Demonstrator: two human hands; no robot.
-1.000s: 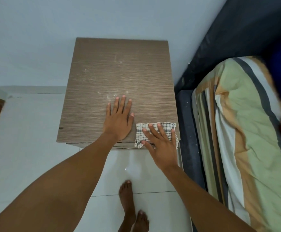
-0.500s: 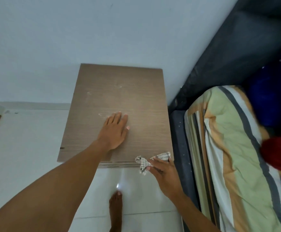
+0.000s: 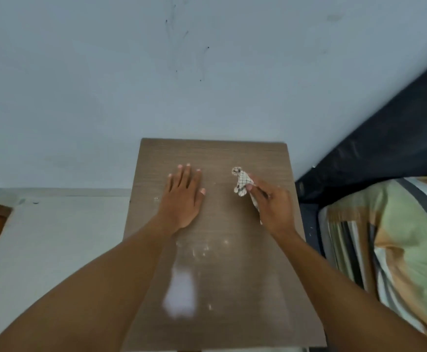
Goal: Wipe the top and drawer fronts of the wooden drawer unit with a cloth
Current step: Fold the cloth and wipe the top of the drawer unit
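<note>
cloth checked, bunched | right hand pinches it | left hand flat, fingers straight

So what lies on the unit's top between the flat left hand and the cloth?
Only a bare strip of the wooden top, in the head view: nothing sits between the left hand and the checked cloth the right hand pinches.

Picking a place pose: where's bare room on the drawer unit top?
Free: the far strip of the top along the wall, and the near half between the forearms, dust-specked. Narrow gap between left hand and cloth. Crowded: middle band, left hand flat, right hand pinching the cloth.
</note>
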